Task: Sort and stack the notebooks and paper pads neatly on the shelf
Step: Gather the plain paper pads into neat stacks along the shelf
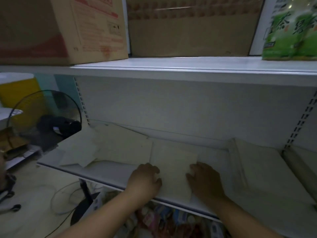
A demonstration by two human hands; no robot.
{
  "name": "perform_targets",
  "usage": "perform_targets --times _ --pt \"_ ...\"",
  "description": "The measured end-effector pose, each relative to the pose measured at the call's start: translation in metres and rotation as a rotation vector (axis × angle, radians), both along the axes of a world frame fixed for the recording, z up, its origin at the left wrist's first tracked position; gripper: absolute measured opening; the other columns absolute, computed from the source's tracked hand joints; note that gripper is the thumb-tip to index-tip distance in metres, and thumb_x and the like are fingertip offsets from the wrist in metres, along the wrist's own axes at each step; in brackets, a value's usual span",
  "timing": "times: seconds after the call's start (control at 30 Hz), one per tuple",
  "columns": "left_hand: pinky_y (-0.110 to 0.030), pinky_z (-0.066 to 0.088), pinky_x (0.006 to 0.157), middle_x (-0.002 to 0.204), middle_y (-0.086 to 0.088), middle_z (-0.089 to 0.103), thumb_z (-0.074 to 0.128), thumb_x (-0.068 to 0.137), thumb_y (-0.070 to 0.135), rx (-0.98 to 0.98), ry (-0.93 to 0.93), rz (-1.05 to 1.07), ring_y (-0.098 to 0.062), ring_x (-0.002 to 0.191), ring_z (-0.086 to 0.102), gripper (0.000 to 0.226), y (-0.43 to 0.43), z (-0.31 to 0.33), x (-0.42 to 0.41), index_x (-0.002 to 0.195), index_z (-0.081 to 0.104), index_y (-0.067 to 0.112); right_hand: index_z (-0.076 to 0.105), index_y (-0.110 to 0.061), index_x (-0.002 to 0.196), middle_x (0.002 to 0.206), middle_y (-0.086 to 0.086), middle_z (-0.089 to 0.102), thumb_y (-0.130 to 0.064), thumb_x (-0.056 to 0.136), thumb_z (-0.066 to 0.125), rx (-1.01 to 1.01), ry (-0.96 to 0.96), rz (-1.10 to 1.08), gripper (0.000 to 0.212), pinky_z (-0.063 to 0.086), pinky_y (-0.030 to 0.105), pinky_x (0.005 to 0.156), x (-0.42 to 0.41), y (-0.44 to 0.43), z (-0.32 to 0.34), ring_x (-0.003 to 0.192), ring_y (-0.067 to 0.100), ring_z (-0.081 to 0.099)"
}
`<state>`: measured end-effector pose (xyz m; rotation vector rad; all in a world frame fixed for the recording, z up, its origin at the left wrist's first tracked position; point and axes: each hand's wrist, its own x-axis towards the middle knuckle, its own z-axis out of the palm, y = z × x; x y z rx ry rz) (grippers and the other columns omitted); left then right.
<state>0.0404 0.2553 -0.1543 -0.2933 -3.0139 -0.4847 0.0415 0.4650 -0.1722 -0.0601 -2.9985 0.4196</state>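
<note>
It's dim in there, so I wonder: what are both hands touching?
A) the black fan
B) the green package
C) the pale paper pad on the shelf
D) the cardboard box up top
C: the left hand and right hand touch opposite sides of the pale paper pad lying on the shelf.

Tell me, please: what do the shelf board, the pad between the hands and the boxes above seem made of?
Shelf board: probably painted metal, smooth white with a thin folded edge. Pad: paper, matte cream, flat and thin. Boxes: cardboard, dull brown, taped seam on one.
</note>
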Motion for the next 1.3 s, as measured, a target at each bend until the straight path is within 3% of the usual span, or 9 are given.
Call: perform_targets --times 0.17,0.3,0.4,0.5,0.67,0.8,1.0,1.13,1.3 --pt "-0.026 0.032 0.105 0.144 -0.001 0.04 0.047 0.091 0.036 0.068 -0.205 -0.022 -0.02 0.133 0.032 0.065 -0.021 -0.007 -0.02 0.148 0.02 0.024 0.053 -0.03 0.13 0.139 -0.007 0.049 -0.054 0.087 0.041 0.015 0.022 -0.054 0.05 0.034 0.029 0.106 -0.004 -0.002 0.0 0.13 0.015 0.043" --pt "-0.023 0.037 0.101 0.143 -0.004 0.044 0.062 0.085 0.03 0.455 -0.334 0.039 -0.019 0.128 0.044 0.074 -0.011 0.001 -0.032 0.149 0.024 0.02 0.052 -0.026 0.132 0.141 -0.004 0.048 -0.05 0.09 0.043 0.003 0.035 -0.055 0.049 0.032 0.03 0.107 -0.004 -0.003 0.0 0.131 0.017 0.042" --pt "-0.026 0.049 0.088 0.121 -0.008 0.06 0.067 0.084 0.015 0.929 -0.554 0.221 -0.023 0.105 0.06 0.057 -0.001 0.011 -0.043 0.136 0.046 0.007 0.054 -0.021 0.132 0.142 0.0 0.048 -0.052 0.088 0.037 -0.053 0.029 -0.06 0.057 0.029 0.031 0.109 -0.001 -0.003 0.001 0.133 0.02 0.041" --pt "-0.032 0.054 0.075 0.094 -0.007 0.067 0.063 0.088 0.007 1.102 -0.796 0.146 -0.021 0.083 0.064 0.028 0.005 0.013 -0.037 0.116 0.059 0.005 0.061 -0.017 0.125 0.132 0.007 0.057 -0.052 0.086 0.043 -0.113 0.036 -0.065 0.055 0.036 0.03 0.102 0.0 -0.004 0.002 0.125 0.024 0.05" --pt "-0.021 0.055 0.077 0.104 0.008 0.067 0.056 0.088 -0.004 1.105 -0.587 0.021 -0.005 0.09 0.066 0.046 -0.009 0.007 -0.025 0.12 0.049 0.028 0.062 -0.021 0.12 0.128 -0.001 0.06 -0.033 0.094 0.054 -0.43 0.057 -0.139 0.03 0.035 0.023 0.095 -0.023 -0.006 0.004 0.119 0.018 0.053" --pt "-0.038 0.053 0.087 0.106 0.003 0.067 0.067 0.075 0.004 1.222 -0.328 0.235 -0.02 0.097 0.065 0.051 -0.061 0.025 -0.025 0.119 0.053 0.026 0.056 -0.014 0.126 0.131 0.003 0.055 -0.02 0.093 0.056 -0.639 0.113 0.013 0.034 0.037 0.024 0.093 -0.057 -0.044 0.003 0.122 0.023 0.051" --pt "-0.049 0.052 0.087 0.115 -0.006 0.068 0.057 0.088 -0.001 1.42 -0.2 0.494 -0.033 0.101 0.066 0.046 -0.142 0.033 0.005 0.125 0.052 0.026 0.052 -0.013 0.131 0.148 0.009 0.036 -0.046 0.083 0.052 -0.355 0.097 0.377 0.058 0.03 0.034 0.112 -0.102 -0.117 -0.009 0.137 0.025 0.034" --pt "-0.041 0.053 0.07 0.104 -0.007 0.071 0.05 0.09 -0.006 1.481 -0.097 0.577 -0.032 0.091 0.068 0.043 -0.159 0.026 0.043 0.116 0.055 0.027 0.035 -0.012 0.142 0.152 0.012 0.027 -0.055 0.084 0.049 -0.288 0.026 0.361 0.073 0.025 0.035 0.114 -0.152 -0.135 -0.007 0.14 0.026 0.026" --pt "-0.045 0.051 0.08 0.107 -0.013 0.071 0.049 0.087 -0.008 1.526 -0.027 0.659 -0.037 0.095 0.067 0.048 -0.181 0.012 0.064 0.127 0.054 0.018 0.04 -0.016 0.14 0.141 0.007 0.045 -0.057 0.073 0.069 -0.237 -0.065 0.293 0.084 0.035 0.033 0.106 -0.177 -0.13 -0.006 0.131 0.024 0.042"
